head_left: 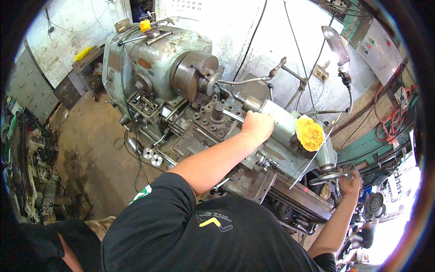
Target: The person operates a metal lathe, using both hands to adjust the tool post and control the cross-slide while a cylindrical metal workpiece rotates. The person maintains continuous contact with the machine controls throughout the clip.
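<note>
A large lathe fills the middle of the view. My left hand point(258, 125) is closed in a fist round the end of the tool post lever point(233, 116), which slopes up to the tool post point(218, 113). At the right, my right hand point(349, 182) grips the rim of the tailstock handwheel point(327, 177); its fingertips are partly hidden. A round metal workpiece point(208, 84) sits in the chuck point(192, 72). Facing it is the tailstock quill point(252, 104), with a slim tool pointing at the workpiece. A yellow cloth point(310, 134) lies on the tailstock point(282, 119).
A lit work lamp point(337, 47) hangs over the back right. A coolant pipe point(244, 82) reaches toward the chuck. Two shiny metal discs point(152, 156) lie at the lathe's left front. A bench grinder point(374, 205) stands at the right. Another person's dark clothing point(68, 240) shows at lower left.
</note>
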Demonstrator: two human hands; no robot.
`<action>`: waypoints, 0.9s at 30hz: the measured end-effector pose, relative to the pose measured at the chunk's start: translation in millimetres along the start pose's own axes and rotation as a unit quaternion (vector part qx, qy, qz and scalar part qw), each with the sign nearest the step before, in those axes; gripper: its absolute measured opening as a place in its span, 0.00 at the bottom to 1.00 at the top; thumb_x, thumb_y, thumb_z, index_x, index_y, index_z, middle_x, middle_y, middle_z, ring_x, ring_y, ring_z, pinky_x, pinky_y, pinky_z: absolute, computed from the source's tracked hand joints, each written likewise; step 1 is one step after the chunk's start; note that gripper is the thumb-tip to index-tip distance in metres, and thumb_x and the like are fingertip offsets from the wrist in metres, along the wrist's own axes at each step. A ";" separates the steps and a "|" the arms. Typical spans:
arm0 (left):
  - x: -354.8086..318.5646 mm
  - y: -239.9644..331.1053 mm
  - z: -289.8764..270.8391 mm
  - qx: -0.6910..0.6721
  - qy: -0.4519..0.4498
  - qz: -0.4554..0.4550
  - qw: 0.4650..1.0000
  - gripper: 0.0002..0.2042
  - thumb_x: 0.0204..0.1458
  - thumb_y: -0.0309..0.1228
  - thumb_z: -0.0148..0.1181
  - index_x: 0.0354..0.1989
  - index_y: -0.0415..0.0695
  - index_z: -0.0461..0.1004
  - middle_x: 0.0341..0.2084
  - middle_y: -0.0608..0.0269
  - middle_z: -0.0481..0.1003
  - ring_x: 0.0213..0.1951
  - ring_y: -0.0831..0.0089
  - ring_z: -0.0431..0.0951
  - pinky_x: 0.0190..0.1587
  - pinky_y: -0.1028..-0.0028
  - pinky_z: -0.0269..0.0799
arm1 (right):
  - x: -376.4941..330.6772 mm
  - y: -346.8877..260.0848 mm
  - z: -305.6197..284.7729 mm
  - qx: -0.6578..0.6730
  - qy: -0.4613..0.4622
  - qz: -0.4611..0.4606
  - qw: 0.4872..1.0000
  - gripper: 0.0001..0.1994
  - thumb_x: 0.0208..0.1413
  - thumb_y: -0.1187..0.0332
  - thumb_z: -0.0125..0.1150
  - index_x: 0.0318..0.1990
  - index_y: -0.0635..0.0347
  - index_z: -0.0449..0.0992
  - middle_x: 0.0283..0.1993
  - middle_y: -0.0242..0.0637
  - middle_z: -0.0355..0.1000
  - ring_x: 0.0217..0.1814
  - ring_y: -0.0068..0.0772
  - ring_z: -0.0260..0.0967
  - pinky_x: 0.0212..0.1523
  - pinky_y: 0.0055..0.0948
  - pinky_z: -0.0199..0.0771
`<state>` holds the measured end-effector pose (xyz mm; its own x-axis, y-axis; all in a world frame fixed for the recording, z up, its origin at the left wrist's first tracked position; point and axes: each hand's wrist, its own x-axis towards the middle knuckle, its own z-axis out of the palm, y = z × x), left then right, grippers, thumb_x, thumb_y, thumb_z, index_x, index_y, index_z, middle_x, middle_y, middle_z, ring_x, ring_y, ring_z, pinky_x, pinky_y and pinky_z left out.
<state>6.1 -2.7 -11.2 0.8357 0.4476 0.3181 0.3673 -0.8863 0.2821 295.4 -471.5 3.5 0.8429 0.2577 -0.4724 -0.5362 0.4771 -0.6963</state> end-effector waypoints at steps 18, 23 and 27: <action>3.1 -3.3 10.4 -0.008 0.020 -0.001 1.000 0.11 0.61 0.38 0.54 0.36 0.48 0.81 0.26 0.56 0.84 0.30 0.54 0.85 0.40 0.53 0.72 | 17.7 76.1 42.9 -0.021 0.113 -0.235 0.965 0.10 0.62 0.58 0.54 0.36 0.52 0.67 0.22 0.30 0.61 0.22 0.29 0.61 0.25 0.33 0.68; 4.1 -2.7 10.2 0.001 0.016 -0.001 1.000 0.11 0.62 0.38 0.53 0.36 0.48 0.80 0.26 0.56 0.84 0.30 0.54 0.85 0.39 0.54 0.72 | -13.2 108.1 67.9 -0.053 0.164 -0.304 0.937 0.15 0.64 0.54 0.56 0.40 0.58 0.71 0.27 0.30 0.63 0.26 0.28 0.63 0.28 0.32 0.68; 1.9 -1.4 5.1 0.015 0.033 0.002 0.999 0.11 0.62 0.38 0.53 0.36 0.48 0.80 0.25 0.56 0.84 0.29 0.55 0.85 0.38 0.53 0.72 | -19.2 116.4 74.1 -0.075 0.177 -0.319 0.928 0.18 0.64 0.52 0.54 0.44 0.61 0.72 0.29 0.31 0.64 0.28 0.30 0.64 0.28 0.33 0.69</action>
<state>9.3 -1.2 -15.6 0.8089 0.4500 0.3783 0.3770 -0.8908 0.2536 220.3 -358.6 -28.4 0.9375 -0.3415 -0.0671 0.0447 0.3093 -0.9499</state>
